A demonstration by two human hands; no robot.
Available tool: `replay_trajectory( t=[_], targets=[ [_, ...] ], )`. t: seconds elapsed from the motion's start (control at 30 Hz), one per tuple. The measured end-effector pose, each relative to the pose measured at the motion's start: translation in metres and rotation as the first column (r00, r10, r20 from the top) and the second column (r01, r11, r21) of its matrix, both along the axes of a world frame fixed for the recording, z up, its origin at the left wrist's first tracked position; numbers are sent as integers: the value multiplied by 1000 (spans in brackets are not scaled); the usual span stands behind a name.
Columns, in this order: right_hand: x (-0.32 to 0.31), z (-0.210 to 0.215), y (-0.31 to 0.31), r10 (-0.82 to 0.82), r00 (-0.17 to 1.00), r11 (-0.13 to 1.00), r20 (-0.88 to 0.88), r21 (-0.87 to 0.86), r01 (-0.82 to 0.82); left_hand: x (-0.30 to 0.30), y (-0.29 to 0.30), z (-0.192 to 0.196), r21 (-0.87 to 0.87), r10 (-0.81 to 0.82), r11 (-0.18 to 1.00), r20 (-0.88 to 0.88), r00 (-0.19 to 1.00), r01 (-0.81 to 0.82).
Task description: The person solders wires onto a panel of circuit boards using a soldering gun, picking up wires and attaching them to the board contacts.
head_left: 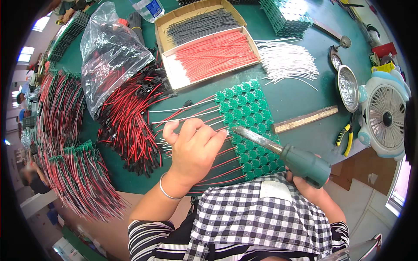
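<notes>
A panel of round green circuit boards (257,145) lies in front of me, with red and white wires running off its left edge. My left hand (193,145) is closed at that edge, its fingertips pinched by the boards. White wires (164,147) stick out from under this hand. My right hand (307,187) is wrapped round the green handle of a soldering iron (305,163); the handle hides part of its fingers. The iron slants left across the panel, its tip close to my left fingertips. Whether the tip touches a board I cannot tell.
Boxes of red wires (217,54) and dark wires (204,28) stand behind the panel, with loose white wires (289,61) beside them. Red-black leads (130,117) and a plastic bag (109,56) lie left. At right are a wooden bar (305,119), metal dish (348,89), pliers (348,139) and fan (385,115).
</notes>
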State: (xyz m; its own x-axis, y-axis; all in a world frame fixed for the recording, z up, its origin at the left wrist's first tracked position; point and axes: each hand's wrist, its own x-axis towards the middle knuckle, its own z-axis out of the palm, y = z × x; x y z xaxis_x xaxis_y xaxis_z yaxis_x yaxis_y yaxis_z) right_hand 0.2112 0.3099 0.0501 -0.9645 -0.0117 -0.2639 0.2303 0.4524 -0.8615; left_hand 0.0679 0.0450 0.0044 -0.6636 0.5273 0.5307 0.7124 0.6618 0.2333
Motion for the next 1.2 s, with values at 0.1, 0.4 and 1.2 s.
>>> replay_trajectory(
  t=[0.1, 0.4, 1.2],
  targets=[
    [0, 0, 1, 16, 1000, 1000, 16, 20, -16, 0, 0, 1, -7, -5, 1000, 10, 1000, 5],
    [0, -2, 1, 80, 995, 976, -61, 209, -66, -1, 1, 2, -9, -4, 1000, 17, 1000, 5],
    [11, -5, 12, 111, 993, 986, -49, 133, -103, 15, 0, -3, -8, -24, 1000, 11, 1000, 24]
  ],
)
